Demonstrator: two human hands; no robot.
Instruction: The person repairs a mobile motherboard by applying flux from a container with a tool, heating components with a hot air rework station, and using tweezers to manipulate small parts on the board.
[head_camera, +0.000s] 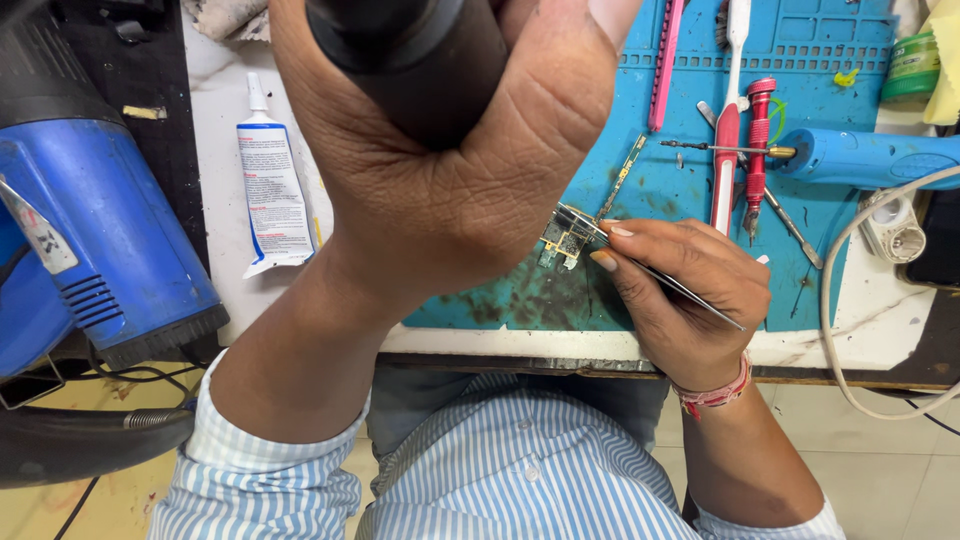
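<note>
While the small green-and-gold circuit board (566, 238) lies on the blue silicone work mat (690, 180) at the middle of the desk (880, 330), the work on it looks to be mid-way: the board sits bare, out of any housing, and scorch marks darken the mat around it, but how much rework is done cannot be told. The right hand (690, 300) rests at four o'clock from the board, its fingers pressed together around thin metal tweezers (660, 275) whose tips touch the board's edge. The left hand (450, 150) is raised close to the camera at ten o'clock from the board, wrist bent, fingers wrapped round a thick black cylindrical tool handle (405, 55). At nine o'clock lies a white glue tube (272, 185), and beyond it a blue hot-air unit (100, 220). At two o'clock a red-handled screwdriver (758, 140) and a blue soldering handpiece (860, 158) lie on the mat.
</note>
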